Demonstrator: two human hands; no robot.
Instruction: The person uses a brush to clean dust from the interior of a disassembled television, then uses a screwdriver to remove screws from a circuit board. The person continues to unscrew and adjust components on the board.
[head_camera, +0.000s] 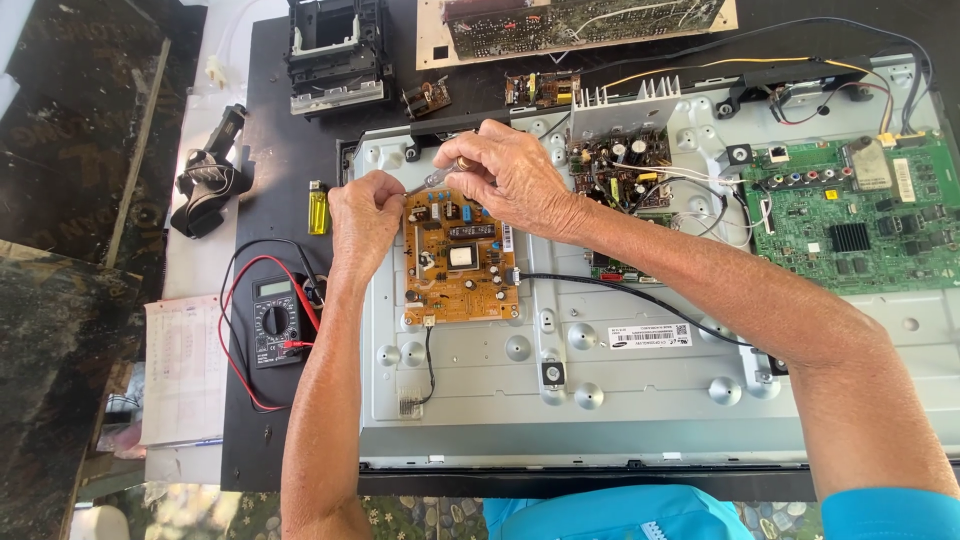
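Brown circuit board (459, 258) lying flat on grey metal back panel (640, 400), toward panel's upper left. Left hand (365, 218) at board's upper left corner, fingers curled together, pinched on something too small to tell. Right hand (513, 175) over board's top edge, thumb and fingers clamped on clear-handled screwdriver (437, 176), tip angled down-left toward board's upper left corner. Multimeter (275, 320) well left of board, yellow lighter (318, 208) near its upper left. Green mainboard (850, 215) far right of board

bare metal panel (640, 400) below open, black cable (620, 290) crossing, multimeter (275, 322) leftward
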